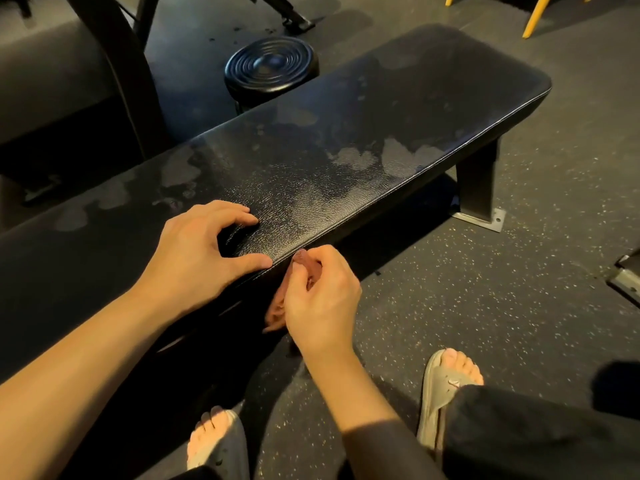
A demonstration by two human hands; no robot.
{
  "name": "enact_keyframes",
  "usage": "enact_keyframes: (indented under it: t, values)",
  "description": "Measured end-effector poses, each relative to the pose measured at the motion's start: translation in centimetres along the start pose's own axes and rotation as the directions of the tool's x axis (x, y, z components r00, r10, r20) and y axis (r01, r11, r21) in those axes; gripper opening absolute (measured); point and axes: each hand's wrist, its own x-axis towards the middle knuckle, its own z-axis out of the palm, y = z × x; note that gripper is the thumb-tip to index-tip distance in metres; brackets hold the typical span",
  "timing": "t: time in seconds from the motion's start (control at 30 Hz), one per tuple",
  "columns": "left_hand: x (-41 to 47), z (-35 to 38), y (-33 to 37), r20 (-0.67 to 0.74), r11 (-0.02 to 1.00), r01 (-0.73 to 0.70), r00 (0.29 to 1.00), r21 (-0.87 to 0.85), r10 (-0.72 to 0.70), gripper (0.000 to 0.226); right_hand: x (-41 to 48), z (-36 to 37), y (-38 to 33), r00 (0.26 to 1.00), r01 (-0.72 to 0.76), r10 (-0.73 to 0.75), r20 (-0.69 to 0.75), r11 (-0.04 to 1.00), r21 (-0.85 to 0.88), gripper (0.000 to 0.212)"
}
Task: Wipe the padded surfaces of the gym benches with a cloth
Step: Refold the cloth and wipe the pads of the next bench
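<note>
Head view: the black padded bench (363,133) runs from 8 o'clock toward 1 o'clock, its pad blotched with dull patches. The left hand (194,251) rests arched on the pad, fingertips and thumb touching it, gripping nothing. Just beside it at 5 o'clock, the right hand (322,299) pinches a pinkish cloth (276,311) against the pad's near side edge. A round black stool (272,65) stands behind at 11 o'clock.

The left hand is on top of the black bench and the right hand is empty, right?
Not quite. The head view shows the right hand is not empty: it pinches a pinkish cloth at the bench's near edge. The left hand does rest on top of the black bench.
</note>
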Motion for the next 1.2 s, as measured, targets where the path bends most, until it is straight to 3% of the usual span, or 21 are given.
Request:
enact_keyframes:
  t: [0.07, 0.2, 0.4, 0.5, 0.57, 0.63, 0.73, 0.8, 0.87, 0.97, 1.07, 1.2]
  values:
    - [-0.1, 0.0, 0.1, -0.005, 1.000, -0.002, 1.000, -0.030, 0.002, 0.072, 1.0, -0.2, 0.7, 0.998, 0.035, -0.036, -0.042, 0.999, -0.037, 0.004]
    - [-0.5, 0.2, 0.1, -0.016, 0.998, 0.005, 1.000, -0.055, -0.006, 0.070, 6.3, -2.7, 4.6, 0.983, -0.134, 0.120, -0.138, 0.986, -0.098, 0.007]
    - [-0.4, 0.2, 0.0, -0.016, 0.998, 0.006, 1.000, -0.066, -0.007, 0.068, 1.8, -0.9, 2.1, 0.989, 0.142, -0.145, -0.028, 0.986, -0.092, 0.010]
    - [-0.5, 0.3, -0.2, -0.019, 0.998, 0.009, 1.000, -0.066, -0.010, 0.065, 6.2, -2.5, 4.0, 0.981, -0.067, 0.048, -0.186, 0.993, -0.096, 0.012]
    - [-0.6, 0.5, -0.2, -0.027, 0.998, 0.012, 1.000, -0.057, -0.013, 0.062, 6.8, -3.0, 4.0, 0.969, -0.140, 0.122, -0.215, 0.988, -0.069, 0.010]
    - [-0.4, 0.5, -0.2, -0.035, 0.998, 0.007, 0.999, -0.058, -0.009, 0.060, 4.2, -1.9, 1.9, 0.982, -0.050, 0.045, -0.184, 0.999, -0.022, 0.009]
    - [0.2, 0.4, -0.3, -0.021, 1.000, -0.008, 1.000, -0.030, 0.007, 0.059, 0.1, -0.1, -0.3, 0.998, 0.068, -0.070, 0.009, 0.988, 0.138, 0.009]
    - [0.4, 0.2, -0.4, 0.002, 1.000, -0.008, 1.000, -0.018, 0.008, 0.063, 0.6, -0.5, 0.3, 0.999, -0.012, 0.000, 0.051, 0.973, 0.231, 0.008]
    - [0.4, 0.1, -0.5, 0.026, 1.000, -0.004, 1.000, -0.024, 0.004, 0.066, 2.5, -2.3, 1.9, 0.983, -0.130, 0.161, -0.094, 0.953, 0.274, 0.004]
    - [0.3, 0.1, -0.5, 0.022, 0.999, -0.017, 1.000, -0.028, 0.017, 0.067, 5.8, -4.9, 4.2, 0.874, -0.259, 0.363, -0.324, 0.911, 0.322, 0.009]
    - [0.1, 0.2, -0.3, 0.013, 1.000, -0.008, 1.000, -0.029, 0.008, 0.062, 8.1, -5.0, 4.4, 0.813, -0.376, 0.524, -0.255, 0.806, 0.457, 0.020]
    - [0.1, 0.0, -0.1, 0.022, 1.000, -0.005, 1.000, -0.008, 0.005, 0.057, 6.4, -4.0, 0.8, 0.859, -0.345, 0.491, -0.142, 0.762, 0.549, 0.017]
